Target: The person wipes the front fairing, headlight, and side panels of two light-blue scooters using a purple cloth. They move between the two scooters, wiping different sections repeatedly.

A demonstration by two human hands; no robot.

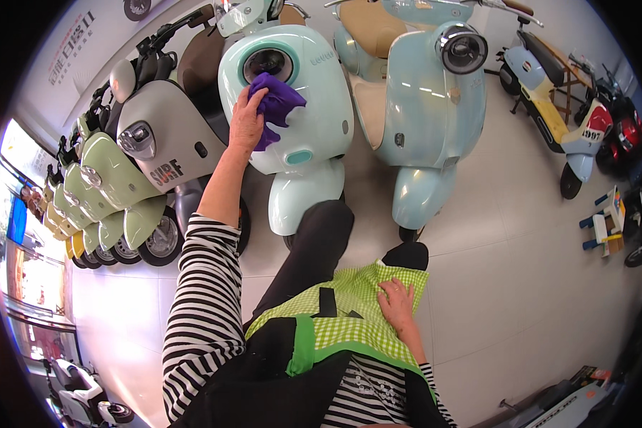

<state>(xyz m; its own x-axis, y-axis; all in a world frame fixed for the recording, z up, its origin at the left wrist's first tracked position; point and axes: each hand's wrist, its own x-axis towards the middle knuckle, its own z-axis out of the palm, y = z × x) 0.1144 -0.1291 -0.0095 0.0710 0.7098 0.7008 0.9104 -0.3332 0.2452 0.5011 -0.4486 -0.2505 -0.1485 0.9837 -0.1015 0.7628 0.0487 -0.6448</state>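
Observation:
My left hand (247, 122) grips a purple cloth (279, 101) against the front panel of a mint-green motor scooter (315, 117). The cloth lies just below the scooter's round headlight (268, 63) and overlaps its lower rim. Part of the cloth hangs down beside my fingers. My right hand (397, 304) rests on the green checked apron (353, 283) over my thigh, its fingers somewhat spread, with nothing visible in it.
A pale blue scooter (428, 107) stands right of the mint one. A grey scooter (166, 128) and several green ones (112, 166) line up at the left. Farther right are a blue and yellow scooter (540, 107) and a small toy-like chair (602, 227). A white scooter (77, 396) stands at bottom left.

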